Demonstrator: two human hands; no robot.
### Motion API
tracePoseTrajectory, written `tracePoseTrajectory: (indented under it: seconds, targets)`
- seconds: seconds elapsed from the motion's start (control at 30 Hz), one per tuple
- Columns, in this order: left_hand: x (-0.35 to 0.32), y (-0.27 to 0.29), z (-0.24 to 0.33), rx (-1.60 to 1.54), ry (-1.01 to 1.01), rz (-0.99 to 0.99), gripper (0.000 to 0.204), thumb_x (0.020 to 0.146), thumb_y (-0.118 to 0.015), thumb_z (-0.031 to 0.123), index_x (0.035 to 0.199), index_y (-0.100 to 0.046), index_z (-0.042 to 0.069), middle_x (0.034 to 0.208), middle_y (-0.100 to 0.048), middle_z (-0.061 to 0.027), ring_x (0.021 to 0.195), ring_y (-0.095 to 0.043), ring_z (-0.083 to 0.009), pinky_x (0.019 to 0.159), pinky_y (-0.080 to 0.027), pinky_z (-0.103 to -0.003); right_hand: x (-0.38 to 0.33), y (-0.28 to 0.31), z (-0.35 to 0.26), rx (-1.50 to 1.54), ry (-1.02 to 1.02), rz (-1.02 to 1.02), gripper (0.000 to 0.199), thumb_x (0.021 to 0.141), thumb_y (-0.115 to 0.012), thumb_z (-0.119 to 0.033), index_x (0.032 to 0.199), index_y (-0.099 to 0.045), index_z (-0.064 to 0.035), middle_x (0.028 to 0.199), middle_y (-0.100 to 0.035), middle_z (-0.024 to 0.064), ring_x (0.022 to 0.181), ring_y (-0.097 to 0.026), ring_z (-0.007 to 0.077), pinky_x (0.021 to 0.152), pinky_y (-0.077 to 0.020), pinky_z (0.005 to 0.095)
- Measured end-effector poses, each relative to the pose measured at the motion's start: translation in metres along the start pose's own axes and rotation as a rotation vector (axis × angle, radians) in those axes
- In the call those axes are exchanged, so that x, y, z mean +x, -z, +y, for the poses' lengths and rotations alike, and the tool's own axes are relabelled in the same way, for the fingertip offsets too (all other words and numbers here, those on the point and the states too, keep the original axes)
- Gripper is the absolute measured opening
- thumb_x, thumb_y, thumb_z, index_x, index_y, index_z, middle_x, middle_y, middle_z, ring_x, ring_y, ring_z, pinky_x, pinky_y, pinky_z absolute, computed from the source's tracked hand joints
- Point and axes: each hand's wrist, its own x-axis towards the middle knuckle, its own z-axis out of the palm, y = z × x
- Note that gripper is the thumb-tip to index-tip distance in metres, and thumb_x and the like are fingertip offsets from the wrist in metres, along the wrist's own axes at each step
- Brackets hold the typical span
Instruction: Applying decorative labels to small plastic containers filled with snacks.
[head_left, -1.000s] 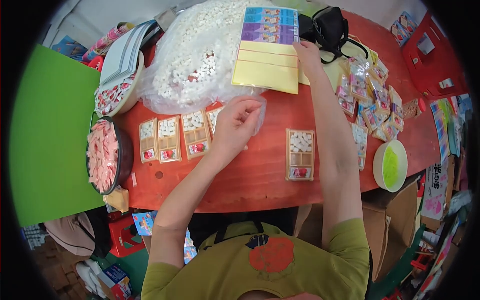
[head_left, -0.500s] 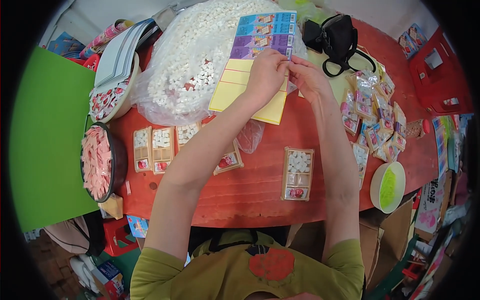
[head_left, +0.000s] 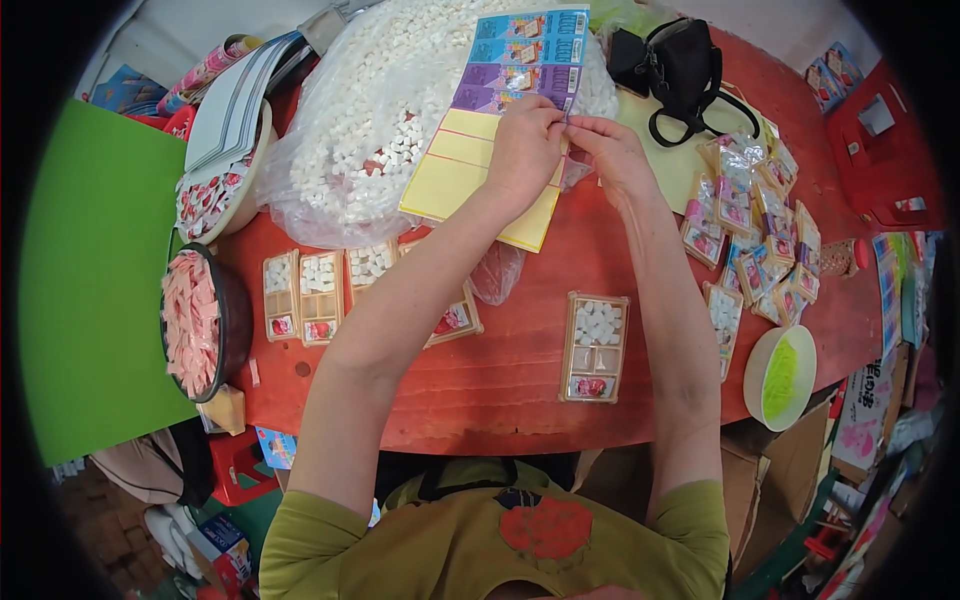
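Note:
A sheet of stickers (head_left: 465,150) lies partly over the bag of white cubes, with blue and purple stickers at its far end and bare yellow backing nearer me. My left hand (head_left: 525,150) rests across the sheet, its thumb and fingers pinched at the right edge beside the lowest purple sticker. Fingertips of my right hand (head_left: 612,155) are pinched at the same edge, close to the left fingertips. What exactly they grip there is too small to make out. Between my forearms, a clear compartment box (head_left: 594,347) holds white cubes and a red-and-white packet.
Behind the sheet spreads a big clear bag of white cubes (head_left: 350,140). More filled boxes (head_left: 320,285) stand left. A dark bowl of pink strips (head_left: 240,320) sits at the left edge. On the right are packed boxes (head_left: 760,220), a bowl of green pieces (head_left: 752,380) and a black bag (head_left: 675,75).
Both hands and the sticker sheet have shifted slightly left. The sheet's near end has swung a little to the left. My fingertips stay pinched at its right edge.

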Motion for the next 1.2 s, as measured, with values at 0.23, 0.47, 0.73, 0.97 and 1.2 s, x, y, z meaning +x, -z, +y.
tracePoseTrajectory:
  seconds: [0.23,0.47,0.73,0.97,1.2]
  targets:
    - [0.000,0.001,-0.002,-0.010,-0.051,-0.009,0.010,0.081,-0.063,0.001,0.085,-0.070,-0.005,0.095,-0.064,-0.0147,0.093,-0.062,-0.0322,0.084,-0.051,-0.040,-0.001,-0.001,0.006,-0.382,0.287,0.058,0.018,0.089,-0.064,-0.007,0.102,-0.069,0.0042,0.092,-0.071,0.0080,0.082,-0.063,0.0126,0.074,-0.0507,0.0268]
    - [0.001,0.004,-0.006,-0.026,0.011,0.025,0.010,0.083,-0.062,0.002,0.085,-0.069,-0.006,0.095,-0.065,-0.0160,0.091,-0.063,-0.0330,0.083,-0.052,-0.040,-0.005,-0.006,0.011,-0.563,0.416,0.088,0.018,0.091,-0.063,-0.008,0.104,-0.069,0.0028,0.094,-0.068,0.0040,0.084,-0.060,0.0087,0.076,-0.0487,0.0230]
    - [-0.005,0.000,-0.009,-0.017,-0.134,0.005,0.011,0.083,-0.062,0.002,0.088,-0.069,-0.005,0.097,-0.066,-0.0158,0.094,-0.063,-0.0330,0.084,-0.052,-0.040,-0.003,-0.003,0.012,-0.413,0.323,0.082,0.018,0.091,-0.063,-0.009,0.102,-0.069,0.0031,0.089,-0.071,0.0081,0.080,-0.063,0.0120,0.073,-0.0506,0.0261]
    - [-0.009,-0.003,-0.012,-0.037,-0.114,0.004,0.012,0.082,-0.063,0.003,0.088,-0.068,-0.005,0.097,-0.066,-0.0156,0.093,-0.063,-0.0332,0.083,-0.052,-0.039,-0.006,-0.003,0.017,-0.427,0.260,0.066,0.019,0.094,-0.062,-0.009,0.107,-0.067,0.0035,0.096,-0.068,0.0044,0.086,-0.062,0.0091,0.077,-0.0498,0.0225]
    - [-0.009,-0.001,-0.017,-0.158,-0.074,-0.021,0.013,0.082,-0.064,0.004,0.089,-0.069,-0.005,0.097,-0.068,-0.0148,0.091,-0.066,-0.0307,0.080,-0.054,-0.037,0.000,0.004,0.021,-0.239,0.164,0.039,0.020,0.095,-0.059,-0.009,0.110,-0.065,0.0020,0.092,-0.067,0.0044,0.077,-0.063,0.0092,0.065,-0.0525,0.0242]
